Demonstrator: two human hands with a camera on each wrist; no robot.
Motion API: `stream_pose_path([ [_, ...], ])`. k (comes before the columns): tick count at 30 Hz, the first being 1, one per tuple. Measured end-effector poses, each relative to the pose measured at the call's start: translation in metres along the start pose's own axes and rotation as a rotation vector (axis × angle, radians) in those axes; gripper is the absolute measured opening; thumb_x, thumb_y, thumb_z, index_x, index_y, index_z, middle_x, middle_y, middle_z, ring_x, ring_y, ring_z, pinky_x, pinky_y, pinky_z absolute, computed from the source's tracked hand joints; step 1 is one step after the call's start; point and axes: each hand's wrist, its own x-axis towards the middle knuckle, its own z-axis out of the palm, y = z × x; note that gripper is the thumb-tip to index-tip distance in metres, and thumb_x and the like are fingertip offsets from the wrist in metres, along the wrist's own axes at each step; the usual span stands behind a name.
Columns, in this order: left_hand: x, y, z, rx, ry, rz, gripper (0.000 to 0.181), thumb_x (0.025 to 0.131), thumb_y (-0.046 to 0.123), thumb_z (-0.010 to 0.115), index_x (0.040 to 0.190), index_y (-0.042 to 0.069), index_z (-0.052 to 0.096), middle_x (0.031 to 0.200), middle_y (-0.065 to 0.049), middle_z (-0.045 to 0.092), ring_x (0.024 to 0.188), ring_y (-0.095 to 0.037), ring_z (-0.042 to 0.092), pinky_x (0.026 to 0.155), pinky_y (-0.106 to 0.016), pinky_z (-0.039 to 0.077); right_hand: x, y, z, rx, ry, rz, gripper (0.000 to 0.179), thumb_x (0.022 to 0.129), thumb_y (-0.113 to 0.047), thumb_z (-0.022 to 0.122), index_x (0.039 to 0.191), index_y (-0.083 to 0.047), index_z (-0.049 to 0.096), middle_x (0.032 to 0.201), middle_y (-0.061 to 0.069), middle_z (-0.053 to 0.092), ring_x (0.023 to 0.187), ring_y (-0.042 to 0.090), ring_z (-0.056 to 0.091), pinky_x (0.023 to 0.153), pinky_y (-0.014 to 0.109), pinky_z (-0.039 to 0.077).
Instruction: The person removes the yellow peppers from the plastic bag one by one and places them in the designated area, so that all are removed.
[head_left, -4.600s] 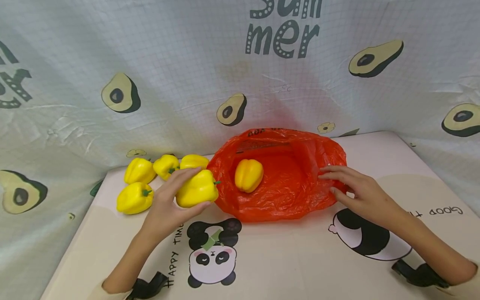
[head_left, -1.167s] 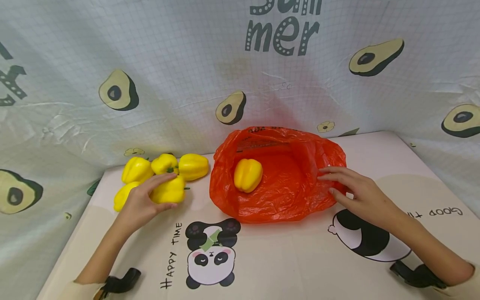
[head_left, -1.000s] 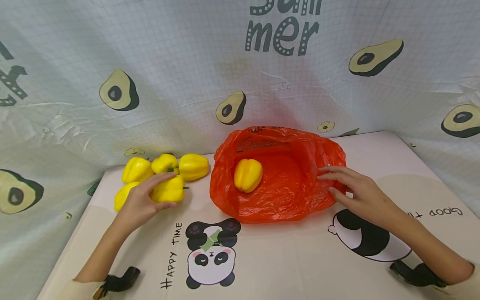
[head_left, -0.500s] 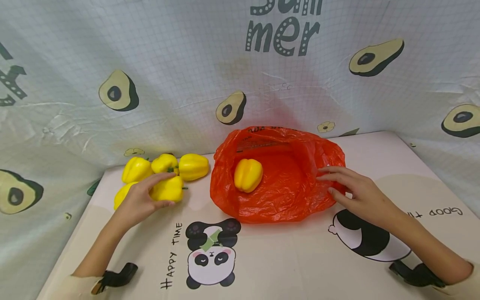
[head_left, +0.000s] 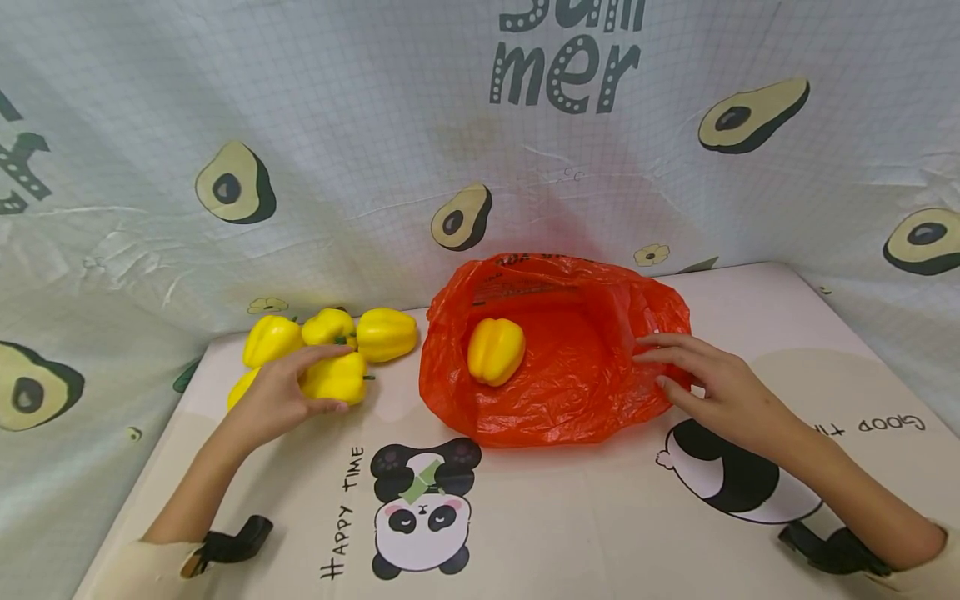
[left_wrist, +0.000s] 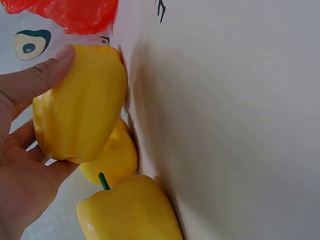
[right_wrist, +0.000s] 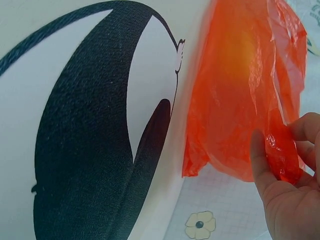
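My left hand point(head_left: 272, 406) grips a yellow bell pepper point(head_left: 335, 379) with a green stem pointing toward the bag. In the left wrist view the thumb lies along one side of this pepper point(left_wrist: 82, 107) and the fingers are under the other. A red plastic bag point(head_left: 566, 400) lies with its mouth spread, and one yellow pepper point(head_left: 497, 352) rests inside at the left. At the bag's right edge, my right hand point(head_left: 720, 392) pinches the rim; the right wrist view has the crumpled film between thumb and fingers.
Several more yellow peppers point(head_left: 387, 335) sit at the back left, one partly hidden behind the left hand. The table cover point(head_left: 570, 517) has printed pandas and lettering. Behind it hangs a pale curtain point(head_left: 360, 125) with avocado prints.
Some seconds ago the left hand held the pepper against the bag's left edge; it then came back left beside the others. Over the last second both hands have hardly moved.
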Motion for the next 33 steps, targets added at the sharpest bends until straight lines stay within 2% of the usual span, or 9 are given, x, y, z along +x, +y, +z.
stream_pose_path([
  [10, 0.003, 0.000, -0.006, -0.002, -0.045, -0.043, 0.071, 0.071, 0.008, 0.092, 0.135, 0.007, 0.063, 0.138, -0.018, 0.061, 0.131, -0.042, 0.048, 0.111, -0.066, 0.032, 0.000, 0.001, 0.002, -0.011, 0.006, -0.010, 0.044, 0.086, 0.005, 0.072, 0.124, -0.017, 0.070, 0.135, 0.000, 0.062, 0.121, 0.022, 0.057, 0.089, 0.002, 0.043],
  [15, 0.003, -0.002, -0.007, 0.000, -0.046, -0.034, 0.070, 0.072, 0.009, 0.092, 0.135, 0.007, 0.063, 0.137, -0.017, 0.062, 0.129, -0.041, 0.048, 0.110, -0.065, 0.033, 0.000, 0.001, 0.003, -0.012, 0.010, -0.017, 0.043, 0.085, 0.006, 0.072, 0.123, -0.015, 0.071, 0.135, 0.001, 0.062, 0.120, 0.019, 0.057, 0.085, 0.004, 0.045],
  [19, 0.004, -0.003, -0.006, -0.009, -0.025, 0.002, 0.070, 0.071, 0.010, 0.093, 0.134, 0.005, 0.062, 0.138, -0.019, 0.058, 0.131, -0.042, 0.046, 0.111, -0.067, 0.031, 0.000, 0.002, 0.004, -0.012, 0.013, -0.022, 0.043, 0.085, 0.006, 0.072, 0.123, -0.016, 0.071, 0.135, 0.000, 0.062, 0.120, 0.017, 0.057, 0.083, 0.005, 0.046],
  [23, 0.005, -0.003, -0.008, 0.006, -0.009, 0.033, 0.069, 0.071, 0.010, 0.093, 0.133, 0.005, 0.063, 0.133, -0.020, 0.054, 0.126, -0.042, 0.047, 0.107, -0.066, 0.034, 0.000, 0.002, 0.004, -0.013, 0.017, -0.025, 0.044, 0.085, 0.006, 0.072, 0.123, -0.016, 0.071, 0.135, 0.000, 0.062, 0.120, 0.015, 0.057, 0.084, 0.005, 0.046],
  [26, 0.005, -0.003, -0.011, 0.028, -0.023, 0.020, 0.067, 0.073, 0.010, 0.091, 0.134, 0.006, 0.063, 0.133, -0.022, 0.054, 0.125, -0.043, 0.047, 0.106, -0.066, 0.035, 0.000, 0.003, 0.005, -0.016, 0.019, -0.026, 0.044, 0.085, 0.006, 0.072, 0.123, -0.016, 0.071, 0.135, 0.000, 0.062, 0.120, 0.015, 0.057, 0.085, 0.004, 0.045],
  [33, 0.005, -0.004, -0.015, 0.062, -0.095, -0.035, 0.064, 0.078, 0.014, 0.088, 0.135, 0.005, 0.061, 0.142, -0.026, 0.053, 0.139, -0.053, 0.035, 0.110, -0.073, 0.026, -0.001, 0.003, 0.006, -0.022, 0.021, -0.028, 0.044, 0.085, 0.006, 0.072, 0.123, -0.016, 0.071, 0.134, 0.000, 0.062, 0.119, 0.016, 0.057, 0.085, 0.004, 0.045],
])
